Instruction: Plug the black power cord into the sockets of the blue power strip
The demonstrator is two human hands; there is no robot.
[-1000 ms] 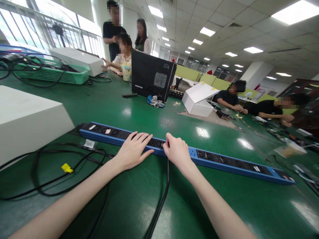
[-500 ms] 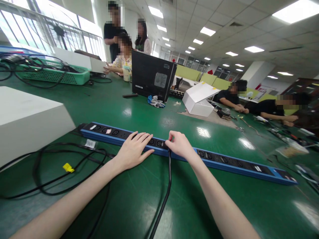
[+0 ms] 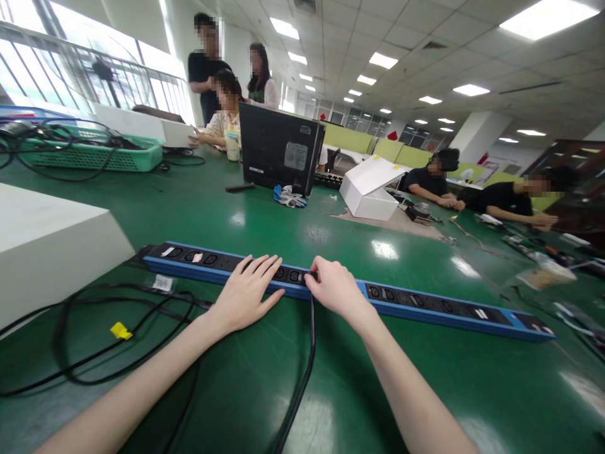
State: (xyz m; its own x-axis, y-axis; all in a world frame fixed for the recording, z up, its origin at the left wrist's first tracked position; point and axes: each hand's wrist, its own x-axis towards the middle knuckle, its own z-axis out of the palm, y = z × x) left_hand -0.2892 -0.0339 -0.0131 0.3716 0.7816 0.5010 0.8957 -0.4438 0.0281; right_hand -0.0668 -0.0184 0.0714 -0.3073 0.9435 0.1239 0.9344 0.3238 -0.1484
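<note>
A long blue and black power strip [image 3: 425,310] with rows of sockets lies across the green table. My left hand [image 3: 248,289] rests on it left of the middle, fingers spread over the sockets and thumb stretched to the right. Closer to the middle, my right hand [image 3: 334,284] is closed on the plug end of a black power cord [image 3: 309,353] at the strip's socket face. The plug itself is mostly hidden by my fingers; whether it sits inside a socket I cannot tell. From there the cord hangs down toward the table's near edge.
Looped black cable [image 3: 127,372] with a yellow tag [image 3: 121,330] lies at left, beside a white box [image 3: 51,239]. Farther back are a green basket [image 3: 142,157], a black monitor [image 3: 278,148], gloves [image 3: 288,197] and an open white box [image 3: 373,192]. Several people are around the table.
The whole view has shifted slightly, so things appear a little farther left. My right hand's fingers have lowered a bit against the strip; my left hand stays spread on it.
</note>
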